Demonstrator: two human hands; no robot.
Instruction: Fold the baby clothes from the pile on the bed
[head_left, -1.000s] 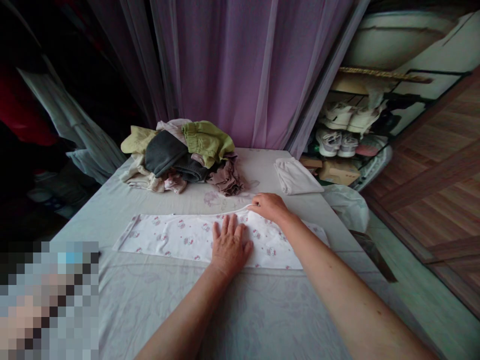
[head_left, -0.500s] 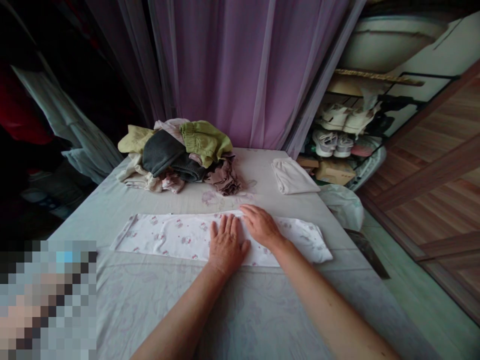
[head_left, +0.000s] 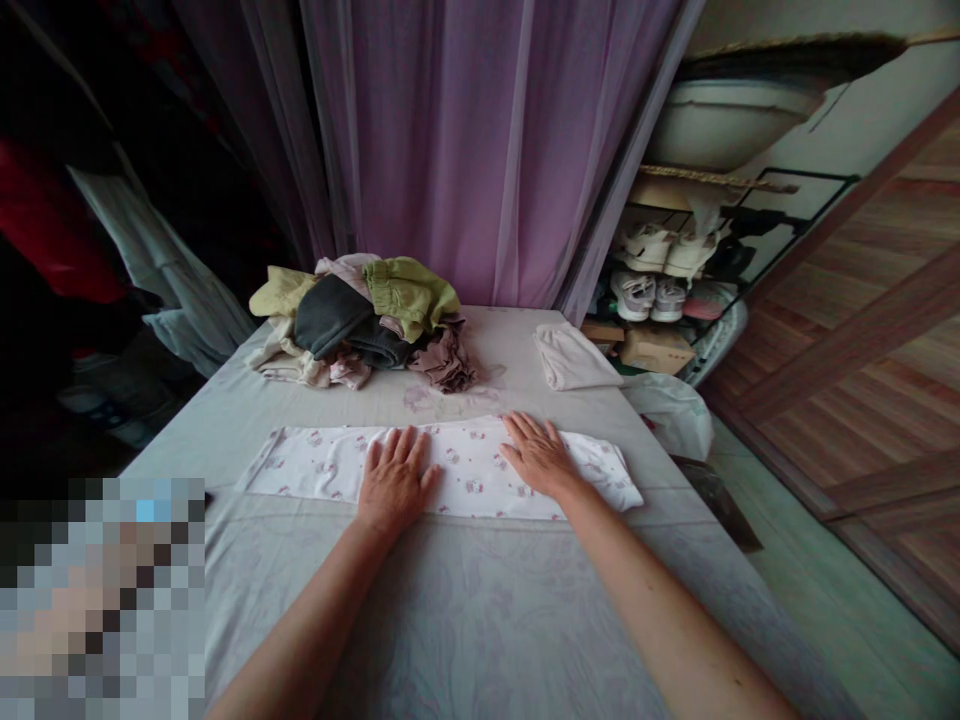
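A white garment with a small cartoon print lies in a long flat strip across the table; it looks like folded trousers, though the exact kind is hard to make out. Flat on its left half rests my left hand, fingers spread. My right hand lies palm down on its right half, fingers stretched toward the far edge. A stretch of printed cloth shows between the two hands. Neither hand grips anything.
A heap of clothes, with green shorts and a dark grey garment, sits at the table's back left. A folded white cloth lies back right. Beyond are a purple curtain, a shoe rack with sneakers and a wooden door.
My hands have slid apart along the printed garment, the left one leftward and the right one slightly rightward. The camera view has shifted a little.
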